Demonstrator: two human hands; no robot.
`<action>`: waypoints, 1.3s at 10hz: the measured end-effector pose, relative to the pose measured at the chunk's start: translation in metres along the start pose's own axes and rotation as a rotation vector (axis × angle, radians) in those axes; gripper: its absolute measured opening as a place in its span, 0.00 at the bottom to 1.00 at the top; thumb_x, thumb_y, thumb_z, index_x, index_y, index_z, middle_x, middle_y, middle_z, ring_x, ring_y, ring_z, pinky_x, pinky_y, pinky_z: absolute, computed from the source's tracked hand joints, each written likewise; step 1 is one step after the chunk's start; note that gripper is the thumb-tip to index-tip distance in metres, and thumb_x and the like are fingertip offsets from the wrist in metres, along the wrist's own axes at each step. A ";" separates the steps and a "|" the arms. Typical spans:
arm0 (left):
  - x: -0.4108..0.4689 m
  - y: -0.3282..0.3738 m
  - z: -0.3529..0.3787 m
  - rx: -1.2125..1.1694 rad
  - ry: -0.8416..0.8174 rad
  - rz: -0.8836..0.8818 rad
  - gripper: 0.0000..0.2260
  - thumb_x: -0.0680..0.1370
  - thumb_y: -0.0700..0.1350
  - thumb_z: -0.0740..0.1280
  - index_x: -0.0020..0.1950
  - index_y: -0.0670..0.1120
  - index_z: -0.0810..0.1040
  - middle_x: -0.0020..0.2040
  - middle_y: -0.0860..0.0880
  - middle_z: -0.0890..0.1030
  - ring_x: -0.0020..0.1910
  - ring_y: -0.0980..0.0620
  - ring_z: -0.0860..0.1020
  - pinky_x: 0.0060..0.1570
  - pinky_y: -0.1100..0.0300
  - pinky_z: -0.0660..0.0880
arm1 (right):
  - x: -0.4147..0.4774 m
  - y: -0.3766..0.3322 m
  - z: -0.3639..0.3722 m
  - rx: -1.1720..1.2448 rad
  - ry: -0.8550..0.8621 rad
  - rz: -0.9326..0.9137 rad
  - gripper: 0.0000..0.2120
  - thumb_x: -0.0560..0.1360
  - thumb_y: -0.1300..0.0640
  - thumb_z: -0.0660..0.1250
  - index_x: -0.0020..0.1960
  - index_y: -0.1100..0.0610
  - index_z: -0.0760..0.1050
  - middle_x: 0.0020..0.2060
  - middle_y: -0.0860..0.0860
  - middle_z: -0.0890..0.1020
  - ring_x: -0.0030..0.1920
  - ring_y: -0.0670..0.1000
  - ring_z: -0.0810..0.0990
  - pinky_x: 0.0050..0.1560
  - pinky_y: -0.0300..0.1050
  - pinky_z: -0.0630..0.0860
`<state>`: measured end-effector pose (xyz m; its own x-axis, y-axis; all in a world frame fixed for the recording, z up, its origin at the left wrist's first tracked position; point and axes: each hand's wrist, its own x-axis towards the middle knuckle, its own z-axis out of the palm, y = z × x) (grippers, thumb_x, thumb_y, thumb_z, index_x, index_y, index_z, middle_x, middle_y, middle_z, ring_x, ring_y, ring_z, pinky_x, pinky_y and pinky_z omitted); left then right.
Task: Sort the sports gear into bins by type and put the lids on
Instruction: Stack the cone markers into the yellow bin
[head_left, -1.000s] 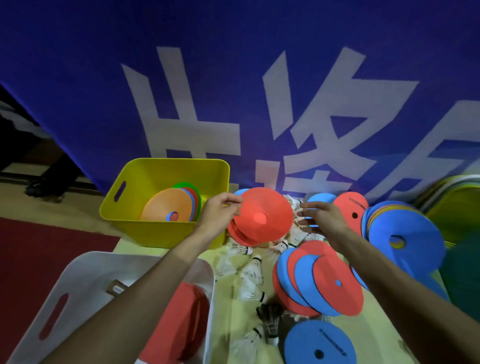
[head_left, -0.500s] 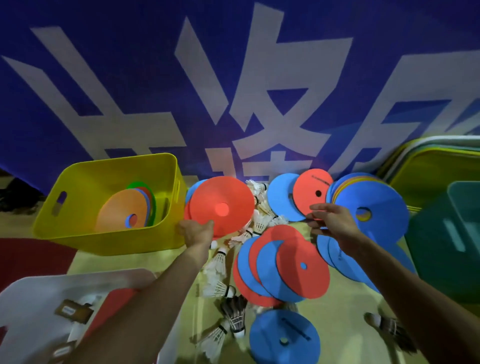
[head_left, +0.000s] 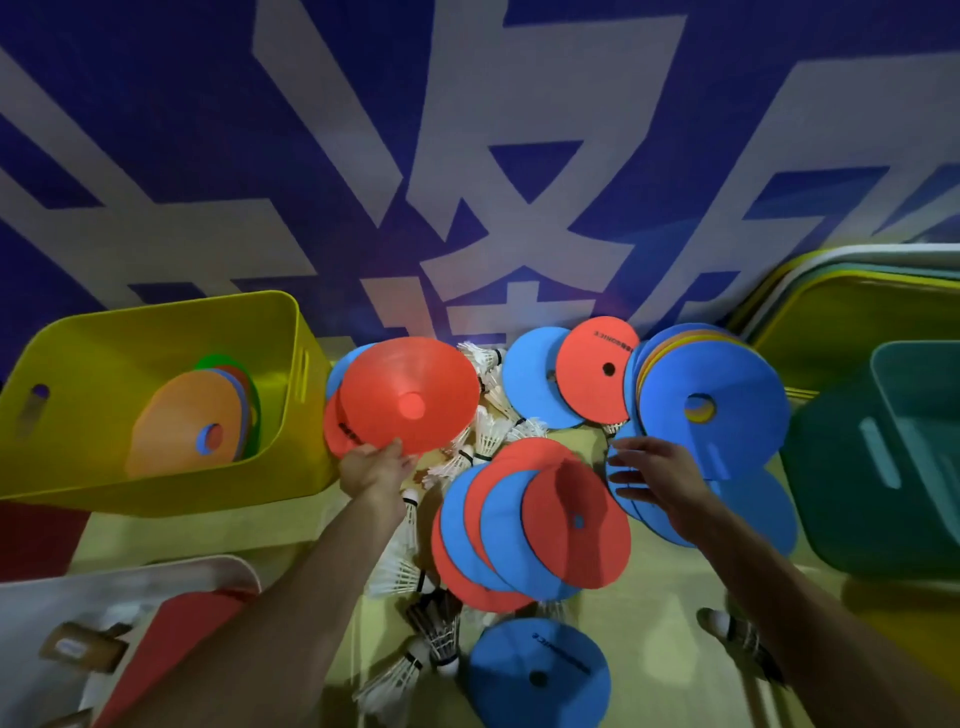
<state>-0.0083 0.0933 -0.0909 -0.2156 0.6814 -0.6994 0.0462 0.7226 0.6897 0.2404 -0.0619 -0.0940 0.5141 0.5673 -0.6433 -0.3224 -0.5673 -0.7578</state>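
In the lower left of the frame a white bin (head_left: 104, 597) with smooth plastic walls is sitting partly out of view. Above it, at the left edge, a glossy yellow bin (head_left: 291, 415) with rounded corners and a slot handle is leaning open, holding a thin orange disc (head_left: 182, 431) with a round centre hole and a few more discs behind it.

Just right of that bin the left hand (head_left: 371, 470) is pinching the lower rim of a shallow red disc (head_left: 410, 400), slightly domed and matte. A second ago this hand was gripping the disc at its side edge; now it is holding from underneath, and the disc is still hanging outside the bin, so this piece looks not yet sorted.

Feathered white shuttlecocks (head_left: 488, 436) are lying scattered on the yellowish desk (head_left: 649, 623) in the middle, beside an overlapping fan of red and blue discs (head_left: 535, 519), flat and foam-like.

Right of centre the right hand (head_left: 660, 478) is reaching with fingers straight and spread, holding nothing. Half a second ago it was pinching at a disc edge higher up; it has let go and dropped lower over the stacked blue discs (head_left: 727, 374), probably going for the next batch. Whether it is touching them is unclear.

At the right edge a dark teal bin (head_left: 841, 493) is waiting, with a stack of lids (head_left: 857, 291) leaning at the upper right.
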 end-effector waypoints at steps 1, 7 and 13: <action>-0.005 -0.008 0.001 -0.018 -0.028 0.044 0.18 0.78 0.34 0.63 0.68 0.35 0.69 0.64 0.36 0.75 0.58 0.39 0.78 0.26 0.67 0.77 | 0.004 0.016 -0.014 0.035 0.047 0.038 0.06 0.78 0.65 0.62 0.53 0.63 0.76 0.40 0.58 0.80 0.35 0.54 0.78 0.36 0.44 0.76; -0.108 -0.011 0.056 0.041 -0.436 0.314 0.09 0.78 0.30 0.61 0.57 0.37 0.73 0.48 0.40 0.79 0.40 0.46 0.81 0.34 0.63 0.80 | 0.044 0.055 -0.101 0.360 0.445 0.153 0.12 0.75 0.64 0.66 0.35 0.62 0.69 0.32 0.59 0.72 0.29 0.54 0.73 0.18 0.38 0.72; -0.131 0.007 0.041 0.059 -0.444 0.395 0.11 0.77 0.32 0.64 0.60 0.38 0.73 0.51 0.40 0.82 0.44 0.44 0.83 0.36 0.61 0.81 | 0.022 0.057 -0.109 0.029 0.601 -0.002 0.14 0.71 0.69 0.61 0.28 0.63 0.67 0.30 0.67 0.78 0.34 0.65 0.81 0.39 0.62 0.79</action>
<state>0.0607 0.0141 -0.0024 0.2570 0.8742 -0.4119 0.0972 0.4007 0.9110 0.3197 -0.1464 -0.1392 0.8713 0.1266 -0.4741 -0.3381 -0.5452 -0.7671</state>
